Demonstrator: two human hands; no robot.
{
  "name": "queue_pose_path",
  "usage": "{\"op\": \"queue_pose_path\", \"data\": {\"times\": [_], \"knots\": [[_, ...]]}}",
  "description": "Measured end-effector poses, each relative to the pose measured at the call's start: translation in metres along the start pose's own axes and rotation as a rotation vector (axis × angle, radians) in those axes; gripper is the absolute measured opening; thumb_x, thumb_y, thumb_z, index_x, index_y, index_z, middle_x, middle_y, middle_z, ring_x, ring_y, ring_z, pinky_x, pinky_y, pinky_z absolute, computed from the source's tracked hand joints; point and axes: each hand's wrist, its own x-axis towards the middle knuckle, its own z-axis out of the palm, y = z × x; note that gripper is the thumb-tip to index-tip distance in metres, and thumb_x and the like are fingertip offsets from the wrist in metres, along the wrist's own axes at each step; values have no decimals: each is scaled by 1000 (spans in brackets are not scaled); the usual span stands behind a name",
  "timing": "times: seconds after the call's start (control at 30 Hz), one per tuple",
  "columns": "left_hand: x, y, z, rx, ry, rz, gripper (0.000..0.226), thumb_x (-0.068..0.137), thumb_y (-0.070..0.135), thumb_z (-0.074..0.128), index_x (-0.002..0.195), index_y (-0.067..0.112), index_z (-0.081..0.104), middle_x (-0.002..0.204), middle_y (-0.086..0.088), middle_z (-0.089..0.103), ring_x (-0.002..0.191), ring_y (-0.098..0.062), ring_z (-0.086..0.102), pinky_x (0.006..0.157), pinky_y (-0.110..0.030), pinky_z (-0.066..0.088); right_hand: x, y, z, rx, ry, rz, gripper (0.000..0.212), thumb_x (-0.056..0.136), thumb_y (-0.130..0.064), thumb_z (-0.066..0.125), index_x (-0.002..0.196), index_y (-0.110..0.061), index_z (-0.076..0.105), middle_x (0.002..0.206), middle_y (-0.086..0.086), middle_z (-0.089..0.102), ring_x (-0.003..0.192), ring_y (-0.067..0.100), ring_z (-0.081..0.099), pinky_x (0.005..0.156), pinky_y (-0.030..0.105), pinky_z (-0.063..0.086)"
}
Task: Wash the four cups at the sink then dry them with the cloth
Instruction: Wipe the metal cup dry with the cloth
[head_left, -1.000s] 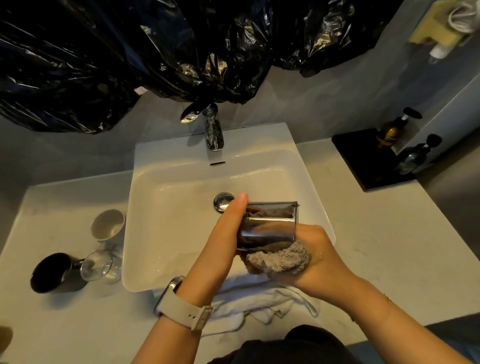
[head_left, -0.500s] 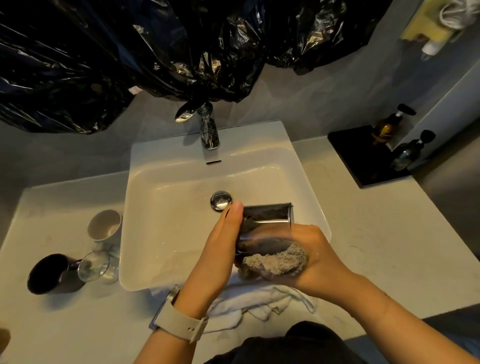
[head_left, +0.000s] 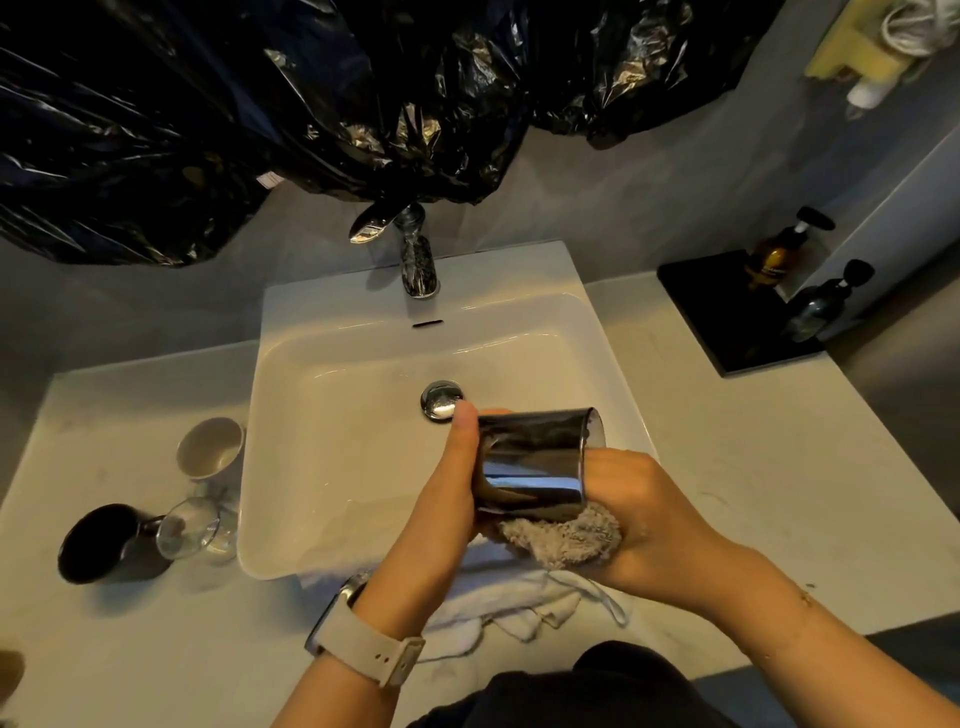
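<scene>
the steel cup (head_left: 532, 460) lies on its side above the sink (head_left: 363, 467), mouth to the right. the left hand (head_left: 441, 499) grips its base end, thumb up along it. the right hand (head_left: 639, 509) presses the grey cloth (head_left: 566, 540) against the cup's underside, fingers curled around it.

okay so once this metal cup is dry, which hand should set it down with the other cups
Left, probably. The left hand already grips the metal cup, and the other cups sit on the counter left of the sink. The right hand holds the cloth against the cup's underside.
</scene>
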Motion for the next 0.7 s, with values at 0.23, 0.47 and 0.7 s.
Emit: {"op": "queue_pose_path", "data": {"times": [0.23, 0.47, 0.7], "knots": [[-5, -13, 2, 234, -8, 533, 34, 91, 54, 38, 117, 33, 46, 104, 19, 65, 94, -7, 67, 77, -23, 54, 10, -14, -8, 708, 18, 484, 40, 73, -11, 82, 110, -8, 70, 102, 7, 75, 98, 20, 71, 82, 31, 58], [-2, 4, 1, 19, -69, 260, 36, 94, 62, 42, 111, 35, 58, 103, 7, 70, 88, -13, 68, 63, -20, 53, 7, -8, -8, 366, 28, 254, 44, 76, -21, 79, 117, -16, 65, 111, -1, 72, 106, 14, 68, 88, 27, 55], [3, -14, 0, 242, 73, 431, 26, 88, 59, 48, 104, 39, 54, 93, 12, 68, 85, -10, 66, 75, -32, 56, 15, -13, -6, 759, 30, 615, 37, 72, -11, 80, 108, -8, 72, 99, 8, 75, 96, 21, 72, 80, 29, 57]]}}
